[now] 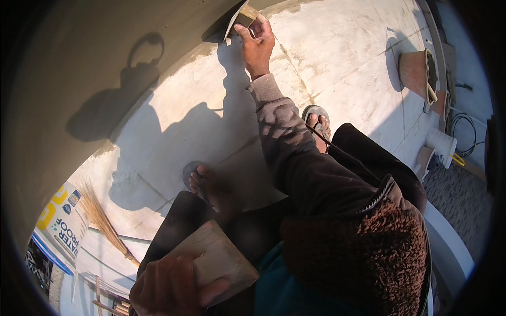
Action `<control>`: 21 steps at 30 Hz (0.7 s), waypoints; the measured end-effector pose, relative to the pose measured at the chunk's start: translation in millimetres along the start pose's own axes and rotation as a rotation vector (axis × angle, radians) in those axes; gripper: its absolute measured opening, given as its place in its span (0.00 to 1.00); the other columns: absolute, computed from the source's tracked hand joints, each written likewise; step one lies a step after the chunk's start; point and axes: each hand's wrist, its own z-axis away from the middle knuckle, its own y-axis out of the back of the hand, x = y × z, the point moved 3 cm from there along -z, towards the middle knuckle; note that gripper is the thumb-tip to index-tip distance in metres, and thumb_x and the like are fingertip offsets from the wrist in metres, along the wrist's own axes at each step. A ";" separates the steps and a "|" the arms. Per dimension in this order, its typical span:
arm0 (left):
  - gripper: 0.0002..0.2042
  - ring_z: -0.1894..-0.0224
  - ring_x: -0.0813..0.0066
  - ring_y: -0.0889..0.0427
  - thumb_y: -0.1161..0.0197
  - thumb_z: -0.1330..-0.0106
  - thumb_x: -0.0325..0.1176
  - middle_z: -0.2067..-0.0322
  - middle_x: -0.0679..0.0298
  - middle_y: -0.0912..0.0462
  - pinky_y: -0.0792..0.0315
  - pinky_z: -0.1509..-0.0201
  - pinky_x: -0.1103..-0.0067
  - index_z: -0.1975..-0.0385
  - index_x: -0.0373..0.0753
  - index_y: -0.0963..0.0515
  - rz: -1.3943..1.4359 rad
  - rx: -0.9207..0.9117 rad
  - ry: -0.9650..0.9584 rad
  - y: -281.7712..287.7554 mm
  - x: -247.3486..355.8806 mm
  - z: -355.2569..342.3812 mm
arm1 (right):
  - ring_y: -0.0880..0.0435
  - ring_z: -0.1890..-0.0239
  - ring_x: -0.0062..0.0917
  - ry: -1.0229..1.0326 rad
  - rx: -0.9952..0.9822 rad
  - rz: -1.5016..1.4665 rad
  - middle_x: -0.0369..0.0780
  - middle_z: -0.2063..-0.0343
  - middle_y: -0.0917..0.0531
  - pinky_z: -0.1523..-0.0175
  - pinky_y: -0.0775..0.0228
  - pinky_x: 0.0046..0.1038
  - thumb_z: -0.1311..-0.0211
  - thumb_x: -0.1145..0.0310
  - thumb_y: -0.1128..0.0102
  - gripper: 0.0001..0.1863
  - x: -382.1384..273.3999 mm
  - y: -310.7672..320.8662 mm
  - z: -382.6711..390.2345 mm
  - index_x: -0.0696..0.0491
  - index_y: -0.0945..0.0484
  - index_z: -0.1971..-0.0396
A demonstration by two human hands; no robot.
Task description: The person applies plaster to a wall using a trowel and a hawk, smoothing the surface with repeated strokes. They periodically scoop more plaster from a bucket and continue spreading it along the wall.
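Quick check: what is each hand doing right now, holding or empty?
Left hand: closed on a flat wooden board.
Right hand: closed on a trowel, held against the grey wall.

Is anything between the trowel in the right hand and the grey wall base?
Nothing visible. The right hand holds the trowel against the wall. The left hand holds a wooden board near the lap.
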 end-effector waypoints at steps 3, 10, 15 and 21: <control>0.22 0.72 0.63 0.19 0.34 0.33 0.51 0.69 0.60 0.20 0.25 0.72 0.73 0.58 0.35 0.20 0.005 0.023 -0.022 -2.2 -7.9 9.1 | 0.15 0.52 0.25 -0.013 0.016 -0.006 0.42 0.54 0.14 0.45 0.23 0.27 0.39 0.80 0.32 0.20 3.0 -21.7 22.1 0.60 0.23 0.46; 0.22 0.72 0.66 0.18 0.34 0.33 0.52 0.70 0.61 0.19 0.26 0.73 0.75 0.60 0.35 0.20 0.029 -0.002 -0.039 -5.2 -21.3 18.5 | 0.15 0.51 0.28 0.026 0.038 0.096 0.44 0.55 0.15 0.43 0.25 0.29 0.43 0.79 0.28 0.21 13.6 -65.6 72.0 0.59 0.21 0.48; 0.21 0.72 0.68 0.18 0.35 0.32 0.51 0.68 0.62 0.17 0.25 0.73 0.77 0.61 0.34 0.20 0.081 0.061 -0.080 -4.9 -24.8 20.4 | 0.15 0.53 0.28 -0.078 0.030 0.034 0.44 0.56 0.14 0.44 0.25 0.29 0.46 0.78 0.26 0.21 2.4 -99.2 107.7 0.60 0.19 0.51; 0.20 0.71 0.68 0.18 0.35 0.32 0.48 0.67 0.61 0.17 0.24 0.71 0.78 0.62 0.32 0.21 0.085 0.060 -0.181 -1.7 -18.6 10.5 | 0.16 0.58 0.27 -0.173 -0.015 0.001 0.44 0.60 0.14 0.50 0.24 0.28 0.48 0.79 0.26 0.19 -5.0 -130.3 141.3 0.60 0.17 0.54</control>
